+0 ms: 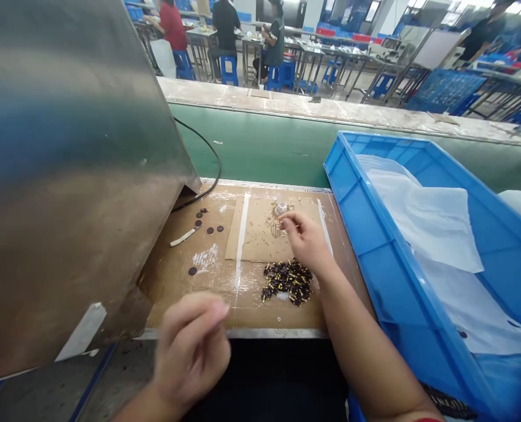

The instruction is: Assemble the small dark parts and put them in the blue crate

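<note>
Two bare hands show around a brown board; take the cardboard pad on it as the clock's centre. The right hand reaches over the pad from four o'clock, thumb and fingers bent into a narrow pinch — I cannot tell whether anything sits between the tips. A small clear round piece lies on the pad toward twelve, just beyond those fingertips. At six, close to the right wrist, is a heap of small dark pieces with yellow tips. The left hand hangs at seven, blurred, fingers curled with the thumb near them; I cannot tell what it holds, if anything. Toward nine lie several dark discs and a pale-handled tool, with a lone disc at eight. A blue crate with white sheets fills three to four — a metal housing stands beyond nine, and a black cable curves between ten and eleven.
</note>
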### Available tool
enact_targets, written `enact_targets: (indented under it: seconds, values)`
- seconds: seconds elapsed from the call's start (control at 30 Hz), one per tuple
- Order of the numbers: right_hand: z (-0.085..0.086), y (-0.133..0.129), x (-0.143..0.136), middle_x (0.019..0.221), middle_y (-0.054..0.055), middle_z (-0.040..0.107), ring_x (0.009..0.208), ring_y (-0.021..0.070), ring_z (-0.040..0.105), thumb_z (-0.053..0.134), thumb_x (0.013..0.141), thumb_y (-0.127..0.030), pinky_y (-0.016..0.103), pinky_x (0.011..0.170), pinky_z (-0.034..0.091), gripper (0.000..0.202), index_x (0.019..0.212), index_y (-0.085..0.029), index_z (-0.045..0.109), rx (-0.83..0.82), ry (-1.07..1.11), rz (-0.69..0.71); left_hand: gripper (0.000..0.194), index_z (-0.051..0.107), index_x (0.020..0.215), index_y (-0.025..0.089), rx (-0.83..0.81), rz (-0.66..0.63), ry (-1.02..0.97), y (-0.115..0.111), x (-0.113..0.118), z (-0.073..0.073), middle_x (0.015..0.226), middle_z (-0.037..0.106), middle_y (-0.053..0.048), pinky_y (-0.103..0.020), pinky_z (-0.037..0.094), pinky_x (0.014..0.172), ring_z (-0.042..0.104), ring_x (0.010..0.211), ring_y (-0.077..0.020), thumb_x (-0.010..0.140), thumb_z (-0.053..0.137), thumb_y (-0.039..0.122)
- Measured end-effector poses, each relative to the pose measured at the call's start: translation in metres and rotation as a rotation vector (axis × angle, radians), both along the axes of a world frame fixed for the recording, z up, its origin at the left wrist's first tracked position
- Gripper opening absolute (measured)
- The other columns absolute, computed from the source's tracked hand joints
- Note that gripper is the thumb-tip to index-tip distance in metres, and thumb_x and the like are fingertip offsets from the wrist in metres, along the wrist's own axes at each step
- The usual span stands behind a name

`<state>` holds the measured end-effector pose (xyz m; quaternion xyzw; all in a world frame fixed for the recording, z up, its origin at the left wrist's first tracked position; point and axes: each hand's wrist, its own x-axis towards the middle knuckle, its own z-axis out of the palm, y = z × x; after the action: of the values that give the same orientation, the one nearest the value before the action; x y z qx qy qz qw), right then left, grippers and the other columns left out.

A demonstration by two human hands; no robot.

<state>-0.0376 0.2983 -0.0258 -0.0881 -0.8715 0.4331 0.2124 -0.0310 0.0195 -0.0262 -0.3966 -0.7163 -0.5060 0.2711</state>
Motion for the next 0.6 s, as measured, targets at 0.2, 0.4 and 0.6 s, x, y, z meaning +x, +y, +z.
enact_targets:
  seconds: [0.2,0.4,0.6]
  values:
    - [-0.013,0.059,-0.039,0.073,0.001,0.067,0.064,0.0142,0.058,0.063,0.092,-0.04,0.028,0.065,0.046,0.025,0.101,-0.017,0.065,-0.07,0.118,-0.286,0.028,0.064,0.111,0.021,0.103,-0.16,0.034,0.115,-0.073,0.008,0.101,0.065,-0.006,-0.032,0.056,0.084,0.063,0.095,-0.0158,0.091,0.054,0.004]
    - [-0.041,0.068,-0.056,0.096,0.008,0.075,0.087,0.019,0.067,0.063,0.091,-0.035,0.034,0.082,0.053,0.022,0.097,-0.016,0.074,-0.031,0.202,-0.242,0.026,0.068,0.115,0.016,0.225,-0.213,-0.821,0.148,-0.113,-0.038,0.093,0.069,-0.009,-0.032,0.057,0.079,0.065,0.081,-0.015,0.092,0.063,0.027]
    - [-0.05,0.065,-0.064,0.097,0.007,0.075,0.085,0.0177,0.068,0.066,0.091,-0.034,0.034,0.08,0.056,0.025,0.11,-0.018,0.072,-0.022,0.25,-0.266,0.034,0.071,0.113,0.015,0.346,-0.22,-1.125,0.145,-0.125,-0.057,0.088,0.068,-0.007,-0.022,0.054,0.069,0.062,0.076,-0.011,0.081,0.074,0.025]
